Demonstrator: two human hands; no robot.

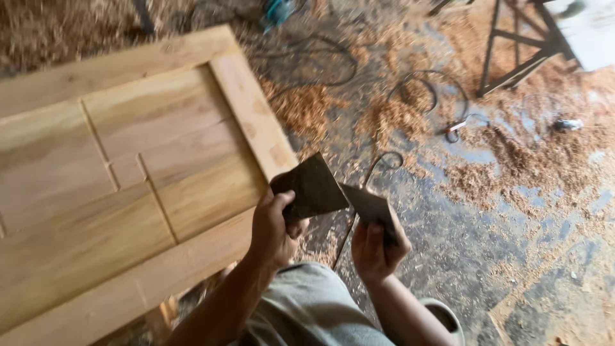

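My left hand (274, 227) grips a dark, flat, roughly square piece (314, 187) by its lower corner. My right hand (373, 247) holds a second dark flat piece (369, 205), and its edge meets the first piece between the hands. Both hands hover just off the right edge of a large pale wooden door panel (128, 173) with raised framing and recessed panels. The panel lies flat to my left. I cannot tell what the dark pieces are made of.
Wood shavings (397, 115) cover the dark floor. Black cables (320, 57) loop across it, one running below my hands. A metal stand frame (519, 45) sits at the upper right, a teal tool (278, 9) at the top. My grey clothing fills the bottom edge.
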